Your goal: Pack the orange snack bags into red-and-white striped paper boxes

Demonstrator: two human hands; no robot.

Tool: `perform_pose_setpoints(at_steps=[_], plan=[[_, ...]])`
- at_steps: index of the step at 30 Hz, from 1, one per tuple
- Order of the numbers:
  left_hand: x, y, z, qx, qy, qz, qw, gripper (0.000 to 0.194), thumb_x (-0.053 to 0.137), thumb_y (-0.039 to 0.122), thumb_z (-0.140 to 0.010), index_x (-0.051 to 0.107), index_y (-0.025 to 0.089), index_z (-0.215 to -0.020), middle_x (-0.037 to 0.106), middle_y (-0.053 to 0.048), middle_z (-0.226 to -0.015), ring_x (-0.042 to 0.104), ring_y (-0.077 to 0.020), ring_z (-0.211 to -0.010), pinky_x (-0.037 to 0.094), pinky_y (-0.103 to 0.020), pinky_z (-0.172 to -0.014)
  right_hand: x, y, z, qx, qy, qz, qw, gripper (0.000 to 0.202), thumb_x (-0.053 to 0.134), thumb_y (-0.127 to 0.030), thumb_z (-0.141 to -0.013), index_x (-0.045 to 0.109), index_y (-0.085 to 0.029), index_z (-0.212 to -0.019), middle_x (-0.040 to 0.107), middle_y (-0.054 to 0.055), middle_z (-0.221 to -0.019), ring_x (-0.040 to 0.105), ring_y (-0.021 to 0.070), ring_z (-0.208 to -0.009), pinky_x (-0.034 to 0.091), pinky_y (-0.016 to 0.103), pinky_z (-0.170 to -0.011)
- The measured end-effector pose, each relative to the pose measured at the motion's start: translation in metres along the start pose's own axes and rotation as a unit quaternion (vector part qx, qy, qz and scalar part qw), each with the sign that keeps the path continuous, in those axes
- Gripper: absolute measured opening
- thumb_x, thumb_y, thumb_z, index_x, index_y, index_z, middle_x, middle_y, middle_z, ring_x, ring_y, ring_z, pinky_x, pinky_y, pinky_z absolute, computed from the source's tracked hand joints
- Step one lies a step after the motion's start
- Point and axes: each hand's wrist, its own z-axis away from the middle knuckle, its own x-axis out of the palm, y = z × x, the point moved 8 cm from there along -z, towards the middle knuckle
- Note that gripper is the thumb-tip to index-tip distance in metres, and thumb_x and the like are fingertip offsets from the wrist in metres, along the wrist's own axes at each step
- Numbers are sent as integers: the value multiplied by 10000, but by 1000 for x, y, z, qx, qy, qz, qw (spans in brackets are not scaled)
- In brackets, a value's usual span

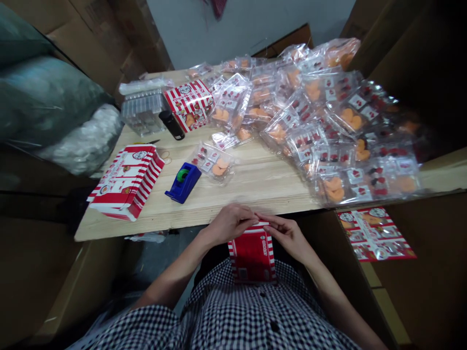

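A red box with white-striped edges (253,257) stands upright against my checked shirt, below the table's front edge. My left hand (233,223) has its fingers closed on the top left edge of this box. On the top right edge, my right hand (286,233) pinches the box between thumb and fingers. The two hands' fingertips nearly meet along the top. Just beyond them lies the wooden table (233,194). A blue tape dispenser (184,183) with a green core sits on it, near a clear packet with orange pieces (213,163).
A stack of flat red-and-white boxes (127,180) lies at the table's left. Behind it are clear cases (143,113), a black cylinder (171,125) and a striped box (191,104). Many clear packets (328,131) cover the right side. A printed sheet (375,233) lies lower right.
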Motion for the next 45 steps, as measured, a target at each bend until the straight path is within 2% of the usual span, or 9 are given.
perform_pose_setpoints(at_steps=[4, 10, 18, 22, 30, 34, 37, 40, 45], plan=[[-11, -22, 23, -63, 15, 109, 992, 331, 701, 304, -884, 714, 248, -1210, 752, -71, -1160, 689, -214, -1049, 515, -346, -927, -14, 2, 6, 20, 34, 23, 999, 294, 698, -385, -909, 747, -296, -1185, 739, 51, -1233, 703, 254, -1110, 542, 410, -993], [-6, -52, 45, -153, 58, 236, 958, 343, 651, 386, -914, 742, 192, -1181, 773, -90, -1103, 712, -231, -990, 554, -336, -876, -11, -1, 6, 26, 8, 22, 999, 261, 691, -367, -917, 750, -294, -1160, 743, 52, -1221, 699, 240, -1110, 538, 399, -998], [-7, -42, 44, -133, -78, 328, 932, 336, 606, 356, -950, 718, 206, -1229, 767, -82, -1150, 704, -222, -1082, 505, -373, -1011, -5, -1, 5, 37, -8, 12, 999, 271, 708, -372, -907, 752, -289, -1161, 744, 57, -1222, 693, 240, -1132, 531, 375, -1011], [-8, -42, 44, -108, -97, 302, 942, 342, 604, 328, -955, 691, 234, -1272, 716, -73, -1272, 673, -224, -1166, 472, -380, -1064, -8, 3, 6, 37, -11, 18, 999, 292, 718, -373, -901, 744, -275, -1174, 736, 70, -1234, 691, 249, -1121, 513, 404, -1032], [-11, -38, 40, -75, -46, 177, 980, 305, 615, 289, -950, 714, 236, -1234, 736, -72, -1226, 706, -213, -1092, 515, -348, -1005, 3, -9, -5, 13, -41, 63, 997, 250, 676, -369, -934, 732, -264, -1153, 740, 68, -1208, 696, 236, -1084, 541, 373, -957], [-12, -40, 40, -83, -23, 154, 984, 288, 629, 302, -939, 736, 224, -1194, 755, -77, -1169, 728, -233, -1042, 547, -355, -956, 9, -6, -15, 1, -61, 82, 995, 255, 652, -401, -940, 766, -263, -1122, 768, 65, -1148, 707, 256, -1075, 544, 402, -969], [-11, -36, 45, -74, -13, 159, 984, 311, 584, 296, -966, 698, 276, -1254, 715, -67, -1259, 696, -236, -1139, 528, -393, -1011, 7, 0, -16, -1, -52, 96, 994, 272, 648, -410, -942, 765, -280, -1150, 773, 59, -1142, 705, 269, -1094, 537, 431, -992], [-8, -29, 52, -54, -10, 149, 987, 391, 631, 298, -940, 635, 325, -1330, 643, -57, -1374, 611, -236, -1279, 450, -429, -1110, 3, 3, -12, -12, -31, 109, 993, 265, 641, -409, -948, 767, -289, -1148, 765, 63, -1167, 689, 277, -1138, 515, 455, -1030], [1, -33, 58, -57, 48, 131, 989, 441, 724, 325, -873, 651, 318, -1308, 672, -65, -1333, 633, -253, -1244, 456, -456, -1095, 4, -5, -5, -39, -63, 139, 987, 252, 616, -395, -969, 759, -319, -1163, 708, 59, -1291, 619, 278, -1261, 430, 499, -1125]])
